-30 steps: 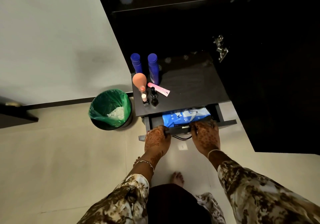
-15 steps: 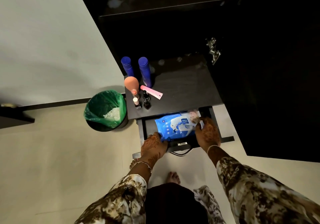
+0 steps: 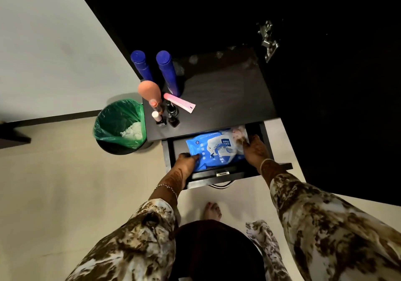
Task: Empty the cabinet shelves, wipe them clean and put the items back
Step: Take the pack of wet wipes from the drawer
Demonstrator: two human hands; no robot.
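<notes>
A blue and white pack of wipes [image 3: 213, 150] lies in the open black drawer [image 3: 219, 175] under the cabinet's dark shelf [image 3: 225, 98]. My left hand [image 3: 186, 161] grips the pack's near left corner. At the pack's far right end my right hand [image 3: 252, 150] holds its edge, fingers curled over it. On the shelf's left part stand two tall blue bottles [image 3: 168, 72], a peach-capped bottle [image 3: 152, 92], small nail-polish bottles [image 3: 167, 116], and a pink tube [image 3: 180, 102] lying flat.
A black bin with a green liner [image 3: 119, 126] stands on the pale floor left of the cabinet. The open cabinet door with a metal hinge [image 3: 268, 39] is at the right. My bare foot [image 3: 212, 211] is below the drawer front.
The drawer has slid out further. Both hands left the drawer front and handle and went into the drawer, taking hold of the wipes pack at its two ends.
</notes>
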